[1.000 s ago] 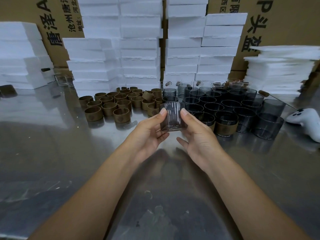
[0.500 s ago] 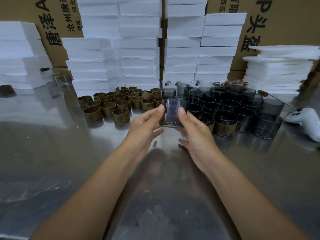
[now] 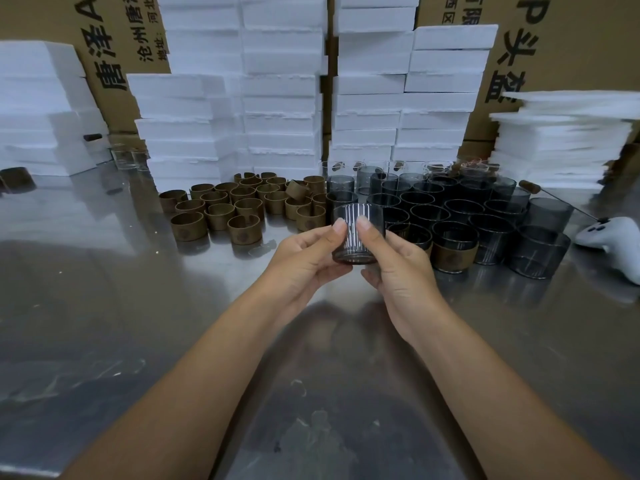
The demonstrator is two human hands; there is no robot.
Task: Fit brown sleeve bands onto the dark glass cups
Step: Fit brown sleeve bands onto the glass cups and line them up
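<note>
A shiny metal table point(image 3: 104, 306) carries brown sleeve bands point(image 3: 242, 206), dark glass cups point(image 3: 460, 209), white foam stacks point(image 3: 280, 98) and a white controller point(image 3: 613, 237).

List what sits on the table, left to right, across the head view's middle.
From the left: white foam stack → brown sleeve bands → dark glass cups → white controller. The held cup, gripped by the left hand and right hand, overlaps the bands-cups seam, so it is omitted.

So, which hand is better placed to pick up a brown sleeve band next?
Left hand, probably: the sleeve bands lie on its side, and the right hand can hold the cup.
</note>
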